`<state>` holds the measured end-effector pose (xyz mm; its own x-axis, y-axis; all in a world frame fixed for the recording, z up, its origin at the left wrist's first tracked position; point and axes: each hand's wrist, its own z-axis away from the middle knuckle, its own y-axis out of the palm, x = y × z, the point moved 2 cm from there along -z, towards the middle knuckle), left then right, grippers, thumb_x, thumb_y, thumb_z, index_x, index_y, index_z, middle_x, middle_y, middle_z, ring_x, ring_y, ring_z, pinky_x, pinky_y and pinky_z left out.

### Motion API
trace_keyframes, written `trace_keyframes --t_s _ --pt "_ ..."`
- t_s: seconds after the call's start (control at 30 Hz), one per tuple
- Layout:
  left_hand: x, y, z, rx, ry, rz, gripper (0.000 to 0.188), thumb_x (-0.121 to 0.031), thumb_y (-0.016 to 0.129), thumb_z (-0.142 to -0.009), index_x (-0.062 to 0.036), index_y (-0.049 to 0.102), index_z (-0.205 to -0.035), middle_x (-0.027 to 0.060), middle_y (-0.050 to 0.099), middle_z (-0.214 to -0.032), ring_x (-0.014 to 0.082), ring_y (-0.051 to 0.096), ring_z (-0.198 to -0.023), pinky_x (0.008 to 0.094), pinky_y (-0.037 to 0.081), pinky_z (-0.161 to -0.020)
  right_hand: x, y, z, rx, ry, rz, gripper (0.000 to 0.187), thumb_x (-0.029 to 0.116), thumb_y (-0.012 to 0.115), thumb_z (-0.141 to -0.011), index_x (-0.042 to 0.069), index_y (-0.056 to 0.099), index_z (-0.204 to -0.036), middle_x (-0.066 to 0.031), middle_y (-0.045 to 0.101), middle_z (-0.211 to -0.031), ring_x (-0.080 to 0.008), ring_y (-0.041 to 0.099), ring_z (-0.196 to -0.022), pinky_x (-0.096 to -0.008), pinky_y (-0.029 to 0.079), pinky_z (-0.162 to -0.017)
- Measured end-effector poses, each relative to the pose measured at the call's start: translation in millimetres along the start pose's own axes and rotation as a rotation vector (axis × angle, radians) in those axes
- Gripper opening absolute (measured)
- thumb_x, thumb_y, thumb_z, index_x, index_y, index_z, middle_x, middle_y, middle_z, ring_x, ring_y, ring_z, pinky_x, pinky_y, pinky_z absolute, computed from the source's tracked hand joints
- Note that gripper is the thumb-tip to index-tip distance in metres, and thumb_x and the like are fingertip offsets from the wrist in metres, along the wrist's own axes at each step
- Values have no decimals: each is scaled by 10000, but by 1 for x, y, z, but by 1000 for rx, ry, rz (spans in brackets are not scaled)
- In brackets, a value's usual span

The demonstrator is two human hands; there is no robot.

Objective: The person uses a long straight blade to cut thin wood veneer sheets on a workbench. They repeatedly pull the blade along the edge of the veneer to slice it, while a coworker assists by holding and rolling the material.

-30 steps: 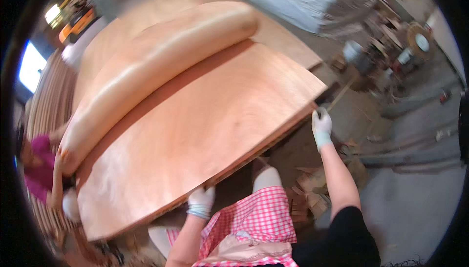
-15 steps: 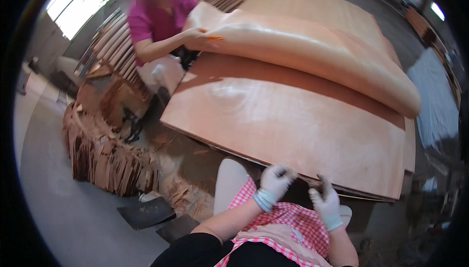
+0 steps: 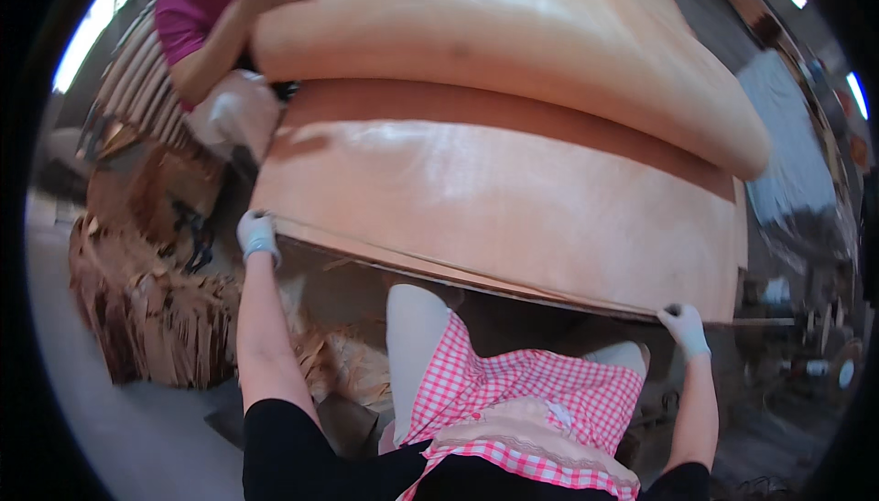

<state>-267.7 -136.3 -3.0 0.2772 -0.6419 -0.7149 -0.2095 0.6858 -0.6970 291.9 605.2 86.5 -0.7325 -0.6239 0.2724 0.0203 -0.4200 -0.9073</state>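
A broad stack of thin reddish wood veneer sheets lies before me, and the top veneer sheet [image 3: 476, 199] shows a smooth, shiny face. My left hand [image 3: 258, 234], in a white glove, is closed on its near left corner. Toward the right end of the same near edge, my gloved right hand [image 3: 683, 327] grips the sheet, fingers wrapped over the rim. Between my hands the edge looks slightly lifted off the layers below. Farther back, another veneer sheet [image 3: 494, 34] is folded over in a thick curve, casting a shadow on the top sheet.
A co-worker in a magenta top [image 3: 197, 11] stands at the far left, one hand by the folded sheet. A bundle of ragged veneer scraps [image 3: 151, 318] stands on the floor at left. Stacked wavy sheets [image 3: 137, 84] rise behind. A plastic-covered pile [image 3: 792, 144] is at right.
My hands have moved apart from the middle of the near edge to its left corner and right end, taking hold of the sheet. The view has shifted, and the folded sheet appears wider.
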Motion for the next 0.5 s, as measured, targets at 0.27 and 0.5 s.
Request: trace_keyframes --t_s 0.27,0.5 --pt "-82 19 81 -427 256 -408 431 -126 589 -898 -3 625 -1310 235 678 -1233 354 704 -976 408 559 -882 20 5 -27 157 94 12 460 440 766 -754 23 775 -951 -243 736 -957 -380 718 -934 -446 551 -864" --pt "-263 221 469 398 1278 -309 687 -361 641 -919 76 474 -1423 275 435 -1523 435 380 -1433 537 233 -1226 27 4 -23 179 65 -65 418 413 730 -777 22 773 -917 -232 733 -905 -361 723 -879 -445 560 -851"
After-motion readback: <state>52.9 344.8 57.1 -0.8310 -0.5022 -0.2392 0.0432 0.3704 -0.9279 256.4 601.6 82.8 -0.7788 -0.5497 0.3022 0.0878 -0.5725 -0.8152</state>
